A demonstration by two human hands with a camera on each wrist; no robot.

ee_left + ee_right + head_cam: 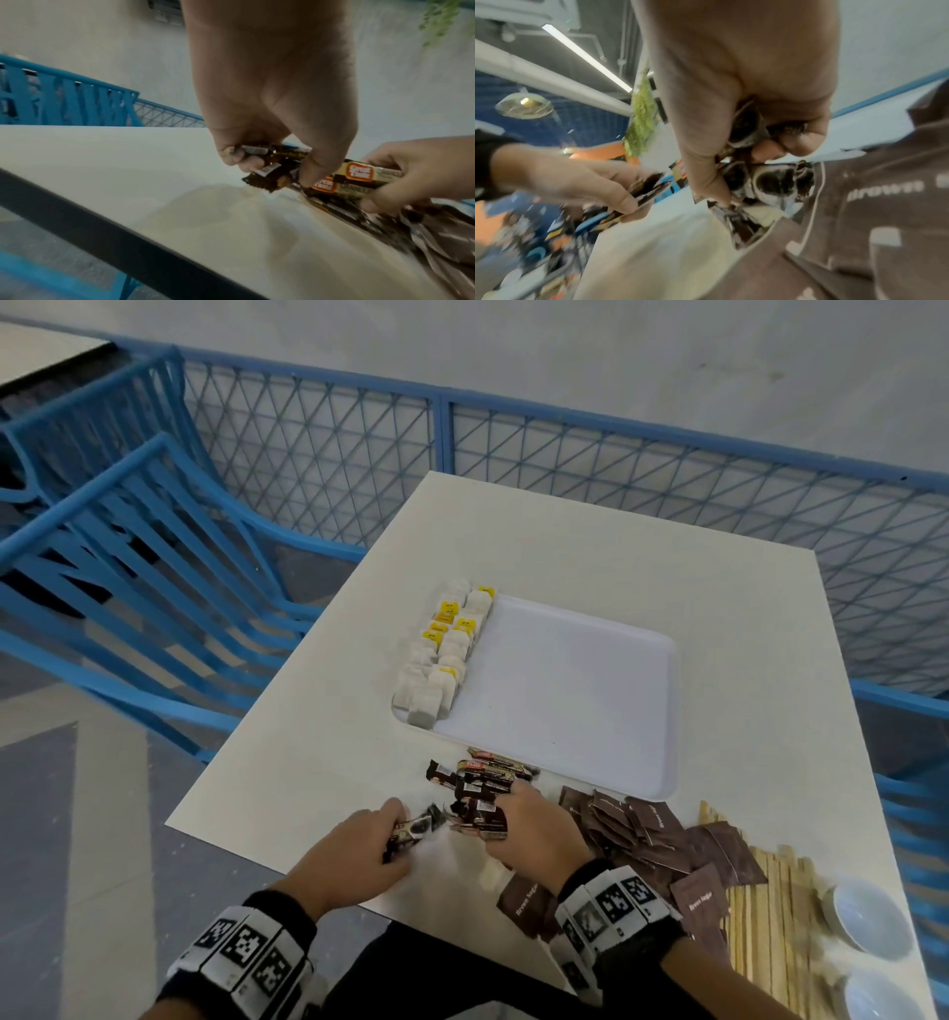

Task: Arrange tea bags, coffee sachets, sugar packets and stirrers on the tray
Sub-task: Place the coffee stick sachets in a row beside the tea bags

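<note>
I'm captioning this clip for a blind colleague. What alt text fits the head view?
Two hands gather dark coffee sachets at a white table's near edge: the left hand pinches one, the right hand grips several. Beyond, a white tray holds only tea bags along its left side.

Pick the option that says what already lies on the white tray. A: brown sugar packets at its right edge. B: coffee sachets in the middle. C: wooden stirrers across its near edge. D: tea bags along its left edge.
D: in the head view the tea bags stand in rows along the left edge of the tray, while the coffee sachets, brown sugar packets and stirrers lie on the table.
</note>
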